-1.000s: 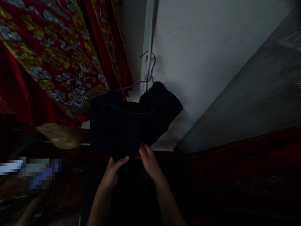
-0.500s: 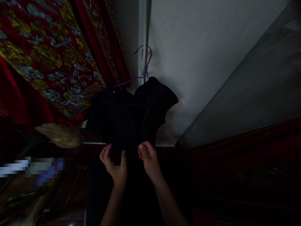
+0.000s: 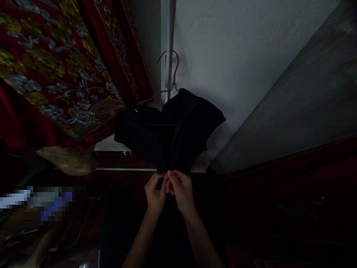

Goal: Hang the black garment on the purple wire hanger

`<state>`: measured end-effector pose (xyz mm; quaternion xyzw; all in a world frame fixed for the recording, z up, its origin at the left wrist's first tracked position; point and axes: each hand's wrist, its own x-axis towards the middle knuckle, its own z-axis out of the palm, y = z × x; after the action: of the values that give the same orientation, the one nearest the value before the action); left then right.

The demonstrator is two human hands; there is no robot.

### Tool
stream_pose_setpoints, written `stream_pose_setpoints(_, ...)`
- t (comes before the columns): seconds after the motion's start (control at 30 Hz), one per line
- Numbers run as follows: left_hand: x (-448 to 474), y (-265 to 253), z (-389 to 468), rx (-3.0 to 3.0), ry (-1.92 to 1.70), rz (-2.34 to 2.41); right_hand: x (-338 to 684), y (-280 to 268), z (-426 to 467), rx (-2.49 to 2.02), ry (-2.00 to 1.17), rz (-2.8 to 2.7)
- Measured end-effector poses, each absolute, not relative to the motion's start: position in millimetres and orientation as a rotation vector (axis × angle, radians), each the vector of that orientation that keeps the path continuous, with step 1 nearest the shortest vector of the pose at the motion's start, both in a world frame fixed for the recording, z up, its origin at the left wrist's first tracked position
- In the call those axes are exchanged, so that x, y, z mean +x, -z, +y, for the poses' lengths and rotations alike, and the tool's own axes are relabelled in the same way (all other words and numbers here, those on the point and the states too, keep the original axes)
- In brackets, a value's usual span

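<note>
A dark garment [image 3: 192,126] with an open front hangs on a purple hanger [image 3: 175,74] in front of a pale wall. My left hand [image 3: 156,190] pinches the garment's left front edge low down. Right beside it, my right hand [image 3: 180,188] has its fingers closed on the other front edge. Both hands meet at the middle, fingertips touching or nearly so. Whether a button or other fastener lies between the fingers is too dark to make out.
Red embroidered cloth [image 3: 75,67] with gold and silver patterns hangs at the upper left. Below it is a pale checked cloth [image 3: 67,160]. A narrow pale post [image 3: 166,33] runs up behind the hanger, and a large grey sloping surface [image 3: 301,96] stands at right.
My left hand has gone from spread fingers to a pinch on the garment and moved right to meet my right hand. The garment's two front edges are drawn together at the bottom.
</note>
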<state>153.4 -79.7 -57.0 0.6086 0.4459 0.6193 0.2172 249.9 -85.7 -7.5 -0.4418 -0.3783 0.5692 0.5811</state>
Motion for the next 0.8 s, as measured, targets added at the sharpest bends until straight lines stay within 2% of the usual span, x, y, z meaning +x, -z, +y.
stream_pose_setpoints(0.2,146.2,73.0,-66.1,1.831,-1.545,1.251,264.5,-40.7,-38.4,-0.887,-1.275,-0.670)
stream_pose_setpoints(0.37,127.7,92.9,-53.0,1.894,-1.434,1.286,278.9,-115.5,20.0,-0.804,-1.273,-0.735)
stream_pose_setpoints(0.5,114.5,92.8,-43.4,1.907,-1.400,1.310,275.8,-144.6,36.0,-0.768,-1.225,-0.844)
stream_pose_setpoints(0.67,109.7,31.9,-25.5,1.981,-1.380,1.224,268.9,-141.7,24.6,-0.747,-1.105,-1.004)
stream_pose_setpoints(0.8,118.5,-60.2,-9.5,2.026,-1.763,1.089,268.5,-141.0,11.7,-0.762,-1.025,-1.172)
